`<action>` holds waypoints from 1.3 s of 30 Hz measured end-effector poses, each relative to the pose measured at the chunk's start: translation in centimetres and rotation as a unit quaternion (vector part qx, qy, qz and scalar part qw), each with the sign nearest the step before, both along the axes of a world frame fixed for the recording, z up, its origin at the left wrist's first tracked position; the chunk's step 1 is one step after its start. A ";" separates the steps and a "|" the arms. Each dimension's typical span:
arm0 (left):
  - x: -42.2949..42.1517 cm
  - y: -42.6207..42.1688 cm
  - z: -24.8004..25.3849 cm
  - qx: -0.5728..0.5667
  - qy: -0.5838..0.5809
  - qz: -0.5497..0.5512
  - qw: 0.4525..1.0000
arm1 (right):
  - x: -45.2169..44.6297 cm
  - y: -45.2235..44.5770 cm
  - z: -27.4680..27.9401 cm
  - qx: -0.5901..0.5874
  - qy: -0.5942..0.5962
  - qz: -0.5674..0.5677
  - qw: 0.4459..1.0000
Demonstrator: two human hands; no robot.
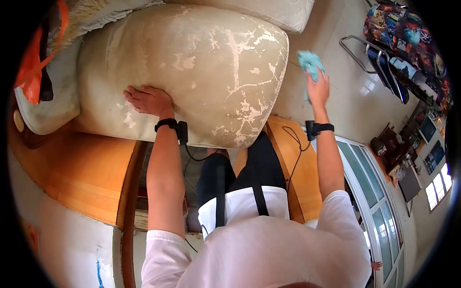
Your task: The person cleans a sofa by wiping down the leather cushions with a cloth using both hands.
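A worn beige seat cushion (192, 67), its covering flaking off in pale patches, lies in front of me. On its near left part my left hand (150, 100) rests flat, fingers stretched out and holding nothing. Off the cushion's right edge, my right hand (318, 90) is raised and closed around a light green cloth (311, 63). The cloth is bunched, with a bit hanging below the fingers. Both wrists wear black bands with small boxes and cables.
Orange wooden panels (91, 177) stand under and beside the cushion. Another pale cushion (283, 12) lies beyond it. At the left hangs an orange bag (31, 81). To the right are a metal-framed chair (379, 67), a dark patterned cover (408, 31) and glass sliding doors (372, 192).
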State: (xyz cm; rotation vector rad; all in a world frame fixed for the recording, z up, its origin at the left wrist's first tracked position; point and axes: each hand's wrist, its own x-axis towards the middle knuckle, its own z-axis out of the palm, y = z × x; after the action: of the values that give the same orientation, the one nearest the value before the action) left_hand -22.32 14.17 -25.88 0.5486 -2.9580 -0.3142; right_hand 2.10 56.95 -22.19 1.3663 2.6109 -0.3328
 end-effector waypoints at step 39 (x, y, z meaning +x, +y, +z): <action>0.5 0.2 0.0 -0.001 0.001 -0.010 1.000 | -22.9 -22.0 1.9 -0.167 0.151 0.382 0.896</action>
State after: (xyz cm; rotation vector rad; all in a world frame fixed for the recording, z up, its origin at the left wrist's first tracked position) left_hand -21.83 14.38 -25.91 0.5182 -2.9641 -0.3135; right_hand -20.78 34.99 -20.25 0.1351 2.8835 -0.8528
